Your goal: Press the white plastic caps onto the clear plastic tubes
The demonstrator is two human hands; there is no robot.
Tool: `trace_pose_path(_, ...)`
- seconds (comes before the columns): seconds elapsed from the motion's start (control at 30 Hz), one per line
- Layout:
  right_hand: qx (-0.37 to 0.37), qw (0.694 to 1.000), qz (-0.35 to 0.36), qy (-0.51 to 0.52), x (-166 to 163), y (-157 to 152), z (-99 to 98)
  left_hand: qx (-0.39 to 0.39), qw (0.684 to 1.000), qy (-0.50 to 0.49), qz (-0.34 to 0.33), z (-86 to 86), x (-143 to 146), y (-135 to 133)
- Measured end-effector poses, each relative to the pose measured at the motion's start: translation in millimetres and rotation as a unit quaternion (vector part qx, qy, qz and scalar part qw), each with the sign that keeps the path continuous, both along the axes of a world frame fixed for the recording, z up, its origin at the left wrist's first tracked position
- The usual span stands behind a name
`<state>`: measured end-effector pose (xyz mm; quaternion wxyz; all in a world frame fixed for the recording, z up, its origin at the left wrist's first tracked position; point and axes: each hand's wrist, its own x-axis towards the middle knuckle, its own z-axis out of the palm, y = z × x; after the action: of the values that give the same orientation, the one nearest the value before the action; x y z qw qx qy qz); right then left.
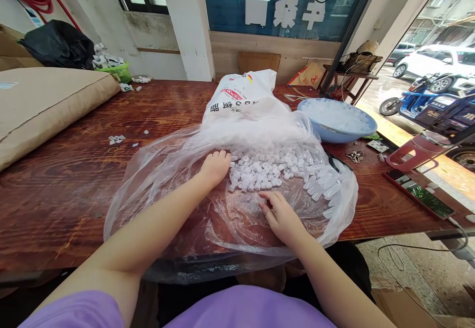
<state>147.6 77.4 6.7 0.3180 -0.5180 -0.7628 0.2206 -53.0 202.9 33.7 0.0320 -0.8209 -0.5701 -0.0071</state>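
Note:
A clear plastic bag (237, 224) lies spread over the table in front of me. On it are a heap of small whitish translucent caps (256, 172) and, to the right, longer clear plastic tubes (321, 182). My left hand (217, 167) rests at the heap's left edge with its fingers curled down, so whatever is under them is hidden. Just below the heap's near edge is my right hand (280, 214). Its thumb and forefinger come close together around something small and pale that I cannot make out.
Behind the heap lies a white printed sack (241, 93). A blue basin (337, 120) of whitish pieces stands at back right. Keys (355, 157), a pink cup (417, 150) and a cabled phone (419, 193) are on the right. A large brown paper package (55, 100) covers the left.

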Motion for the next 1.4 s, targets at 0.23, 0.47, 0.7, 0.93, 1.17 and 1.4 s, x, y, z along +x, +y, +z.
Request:
trace_pose_path(0.23, 0.051, 0.989, -0.016, 0.137, 14, -14, 13.3, -0.137, 0.957, -0.2, -0.162, 19.3, 4, -92)
trace_pose_path(0.47, 0.171, 0.96, 0.22, 0.021, 24, -42, 30.1, -0.46, 0.776, -0.42, -0.097, 29.3, 4, -144)
trace_pose_path(0.7, 0.302, 0.908, 0.278, -0.083, 29, -48, 49.9, -0.572, 0.616, -0.542, -0.019, 18.0, 11, -147)
trace_pose_path(0.93, 0.173, 0.952, 0.242, -0.067, 26, -47, 43.9, -0.566, 0.639, -0.52, -0.023, 14.9, 14, -150)
trace_pose_path(1.17, -0.025, 0.994, 0.094, -0.041, 14, -46, 17.2, -0.404, 0.788, -0.465, 0.008, 14.6, 16, -158)
trace_pose_path(1.4, -0.076, 0.988, 0.135, -0.023, 8, -47, 19.1, -0.426, 0.779, -0.459, -0.032, 14.5, 11, -161)
